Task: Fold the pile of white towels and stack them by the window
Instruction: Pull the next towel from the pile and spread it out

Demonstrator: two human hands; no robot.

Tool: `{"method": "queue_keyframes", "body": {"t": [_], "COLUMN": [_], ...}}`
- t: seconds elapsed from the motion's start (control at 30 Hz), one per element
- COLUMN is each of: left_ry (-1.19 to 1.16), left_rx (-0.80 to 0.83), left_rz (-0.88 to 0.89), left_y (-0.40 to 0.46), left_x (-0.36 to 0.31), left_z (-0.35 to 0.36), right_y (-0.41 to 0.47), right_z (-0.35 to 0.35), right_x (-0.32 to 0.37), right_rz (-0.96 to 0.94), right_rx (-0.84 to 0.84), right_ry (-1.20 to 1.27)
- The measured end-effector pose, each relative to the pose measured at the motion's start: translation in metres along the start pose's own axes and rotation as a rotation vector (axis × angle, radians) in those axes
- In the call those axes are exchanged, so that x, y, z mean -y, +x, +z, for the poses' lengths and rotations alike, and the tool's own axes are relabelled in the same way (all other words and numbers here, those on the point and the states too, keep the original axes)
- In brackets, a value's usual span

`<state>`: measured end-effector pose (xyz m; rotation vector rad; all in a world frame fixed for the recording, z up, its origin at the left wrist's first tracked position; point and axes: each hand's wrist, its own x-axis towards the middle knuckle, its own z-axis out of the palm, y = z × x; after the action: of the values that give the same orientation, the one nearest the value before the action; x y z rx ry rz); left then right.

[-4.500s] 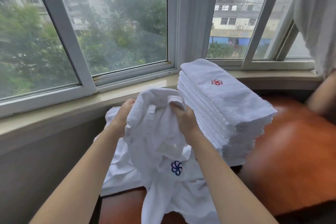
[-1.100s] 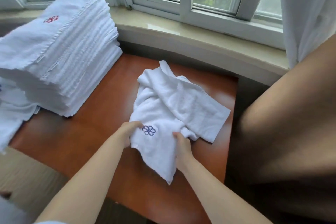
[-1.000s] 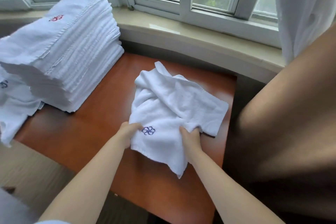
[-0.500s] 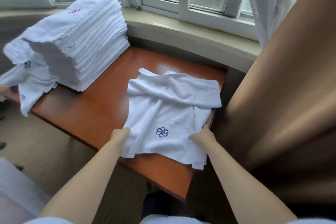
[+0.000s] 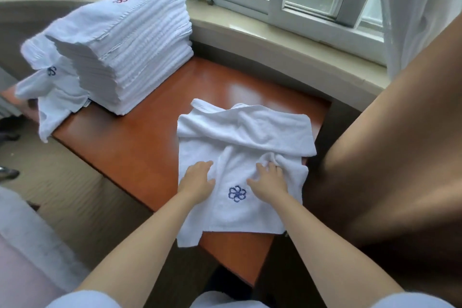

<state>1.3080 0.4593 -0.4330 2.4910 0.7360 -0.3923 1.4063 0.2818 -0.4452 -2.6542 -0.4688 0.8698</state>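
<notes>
grip: both hands lie palm-down on the towel [image 5: 240, 157] with nothing clamped; the left hand [image 5: 197, 181] is flat with its fingers spread, and the right hand [image 5: 268, 182] presses with its fingertips at a bunched ridge of cloth.
grip detail: whether the right fingers pinch that ridge or only push against it cannot be told, since the cloth hides their tips.
towel: it lies on the wooden table [image 5: 140, 142] near the right corner, blue flower logo [image 5: 237, 193] facing up between the hands, its far part already turned back over itself in a rumpled band.
overhang: the near left corner of the towel hangs past the table's front edge.
stack: the folded towel stack [image 5: 130, 45] stands at the far left of the table against the window sill [image 5: 287, 42], well apart from the towel in hand.
unfolded: more loose towels [image 5: 52, 87] droop off the table's left end beside the stack.
step: this looks like smoothing the towel flat before the next fold.
doing it well: sweep the palms outward from the logo so that the ridge under the right hand is worked out rather than folded in.
edges: square the far band to the side edges first, or the fold will probably come out crooked.
risk: pulling toward the body may drag more cloth off the front edge.
</notes>
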Motion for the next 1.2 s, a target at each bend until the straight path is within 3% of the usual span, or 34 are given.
{"method": "queue_keyframes", "body": {"t": [0.07, 0.17, 0.23, 0.3, 0.4, 0.5, 0.63, 0.77, 1.0, 1.1, 1.2], "left_ry": [0.074, 0.207, 0.274, 0.269, 0.058, -0.111, -0.298, -0.34, -0.701, -1.013, -1.228], "left_rx": [0.136, 0.186, 0.121, -0.053, -0.279, -0.34, -0.203, -0.076, -0.345, -0.386, -0.636], "left_rz": [-0.062, -0.183, -0.229, -0.192, -0.102, -0.152, -0.31, -0.446, -0.538, -0.63, -0.626], "left_y": [0.021, 0.053, 0.071, 0.093, 0.124, 0.16, 0.227, 0.267, 0.272, 0.269, 0.26], "left_x": [-0.001, 0.003, -0.001, -0.007, -0.019, -0.031, -0.031, -0.015, -0.023, -0.028, -0.032], "left_z": [0.001, -0.002, -0.011, -0.028, -0.058, -0.087, -0.106, -0.1, -0.097, -0.105, -0.127], "right_y": [0.017, 0.053, 0.082, 0.106, 0.128, 0.149, 0.205, 0.26, 0.303, 0.297, 0.286], "right_z": [0.0, -0.015, -0.03, -0.052, -0.079, -0.099, -0.136, -0.159, -0.168, -0.165, -0.167], "right_x": [0.005, 0.016, 0.025, 0.037, 0.055, 0.068, 0.07, 0.066, 0.069, 0.073, 0.079], "right_rz": [0.007, 0.047, 0.067, 0.089, 0.117, 0.054, 0.09, 0.143, 0.187, 0.207, 0.207], "right_rx": [-0.032, -0.054, -0.043, -0.086, -0.359, -0.461, -0.365, -0.228, -0.051, -0.106, -0.18], "right_ry": [-0.069, -0.134, -0.168, -0.145, 0.065, 0.336, 0.432, 0.291, 0.093, 0.155, 0.381]}}
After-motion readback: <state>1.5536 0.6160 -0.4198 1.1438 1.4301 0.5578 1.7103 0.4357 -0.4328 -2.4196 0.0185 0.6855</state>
